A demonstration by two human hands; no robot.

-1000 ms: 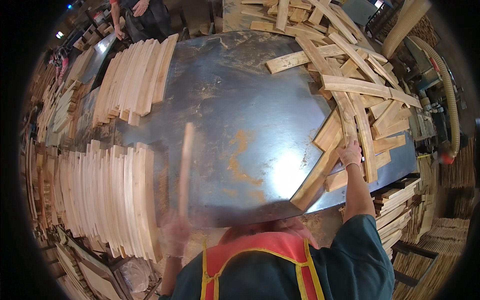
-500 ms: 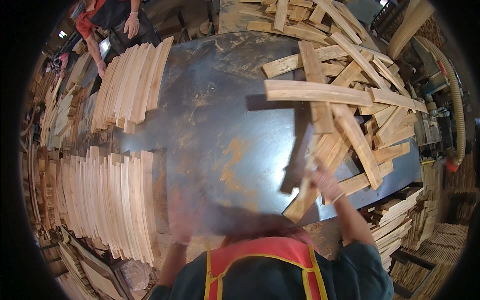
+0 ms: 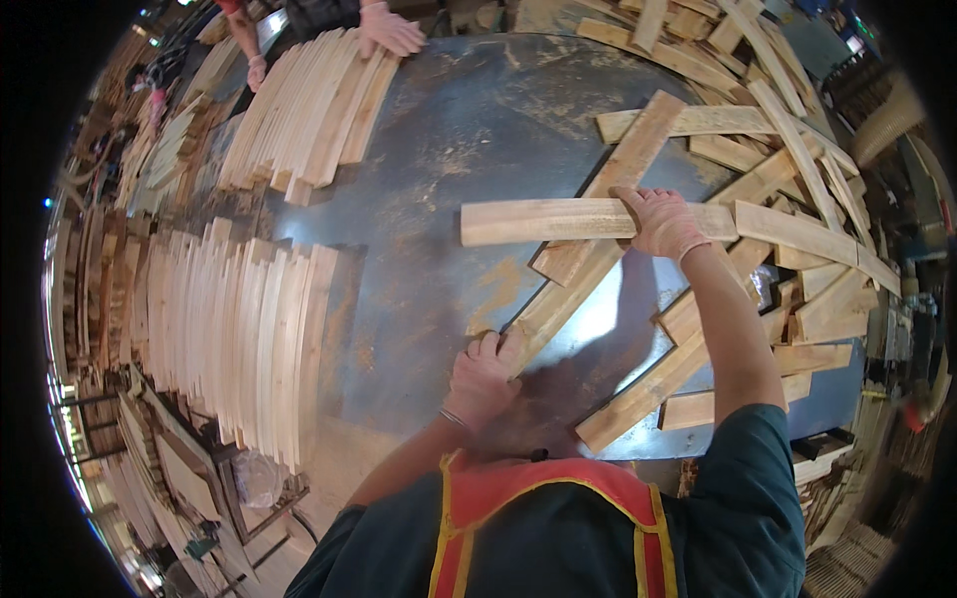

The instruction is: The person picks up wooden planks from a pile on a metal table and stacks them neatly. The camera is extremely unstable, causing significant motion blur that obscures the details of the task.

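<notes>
My left hand, in a thin pale glove, is closed round the near end of a wooden board that slants away to the right. Further off, my right hand grips a second wooden board lying crosswise over the first, thumb at its near side and fingers over the top. Beneath that crosswise board, another board slants up toward the far side. Loose boards lie crisscrossed in a pile right of my right hand.
A dark metal table with sawdust lies under everything. At left stand two rows of boards on edge, a near row and a far row. A co-worker's gloved hand rests on the far row. More boards heap up at far right.
My right hand has moved away from the near boards up to the crosswise board. My left hand has come right and taken a board's end. The co-worker's hand has come down onto the far row.
</notes>
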